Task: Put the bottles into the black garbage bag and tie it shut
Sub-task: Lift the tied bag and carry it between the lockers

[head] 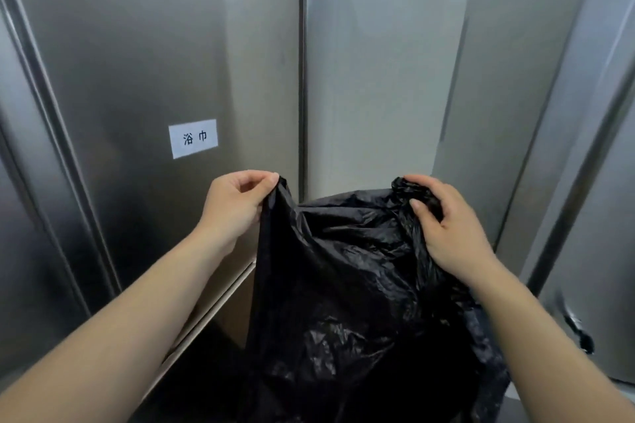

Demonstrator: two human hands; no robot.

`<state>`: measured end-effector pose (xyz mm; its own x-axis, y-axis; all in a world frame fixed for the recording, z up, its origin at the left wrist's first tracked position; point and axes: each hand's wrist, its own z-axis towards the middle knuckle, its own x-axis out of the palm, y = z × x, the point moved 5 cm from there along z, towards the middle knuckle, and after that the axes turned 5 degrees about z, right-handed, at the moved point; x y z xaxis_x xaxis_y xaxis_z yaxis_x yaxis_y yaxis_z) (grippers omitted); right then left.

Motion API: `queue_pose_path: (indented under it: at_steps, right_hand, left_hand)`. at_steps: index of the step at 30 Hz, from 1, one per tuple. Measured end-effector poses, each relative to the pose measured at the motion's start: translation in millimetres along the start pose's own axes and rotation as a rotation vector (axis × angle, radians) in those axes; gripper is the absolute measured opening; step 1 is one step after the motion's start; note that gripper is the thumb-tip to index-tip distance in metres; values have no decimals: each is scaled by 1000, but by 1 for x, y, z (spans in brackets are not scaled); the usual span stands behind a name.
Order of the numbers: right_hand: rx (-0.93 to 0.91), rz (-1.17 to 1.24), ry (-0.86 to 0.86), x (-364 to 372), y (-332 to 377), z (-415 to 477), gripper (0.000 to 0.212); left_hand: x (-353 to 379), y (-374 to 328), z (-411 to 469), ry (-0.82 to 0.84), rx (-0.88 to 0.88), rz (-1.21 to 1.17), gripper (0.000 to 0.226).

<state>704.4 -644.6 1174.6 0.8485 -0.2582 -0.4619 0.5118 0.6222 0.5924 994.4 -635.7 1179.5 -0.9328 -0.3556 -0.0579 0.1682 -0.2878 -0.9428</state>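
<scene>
A crinkled black garbage bag (350, 292) hangs in front of me, filling the lower middle of the view. My left hand (237, 206) pinches the bag's upper left edge between thumb and fingers. My right hand (446, 223) grips a bunched wad of the bag's upper right edge. The rim is stretched between both hands at about the same height. No bottles are visible; whatever is inside the bag is hidden.
Brushed steel cabinet doors (154, 62) stand close in front, with a vertical seam in the middle. A white paper label (193, 138) sticks to the left door. A cardboard box edge (220, 302) shows under my left forearm. A dented steel panel (580, 333) is at the right.
</scene>
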Motion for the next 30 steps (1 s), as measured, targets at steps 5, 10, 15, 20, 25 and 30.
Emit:
queue_pose_path:
  at_steps: [5, 10, 15, 20, 25, 30]
  right_hand:
    - [-29, -19, -71, 6, 14, 44, 33]
    - [-74, -26, -144, 8, 30, 85, 33]
    - [-109, -78, -212, 0, 41, 129, 34]
    - [-105, -96, -238, 3, 35, 169, 33]
    - [-92, -81, -181, 33, 6, 195, 32]
    - [-129, -70, -218, 28, -15, 239, 34]
  left_hand:
    - [25, -25, 48, 88, 104, -12, 10]
    - [38, -50, 92, 140, 182, -52, 9]
    - [55, -73, 142, 170, 232, -116, 10]
    - [78, -78, 183, 206, 276, -127, 12]
    - [99, -53, 215, 196, 260, -66, 11]
    - [120, -65, 254, 204, 283, -96, 11]
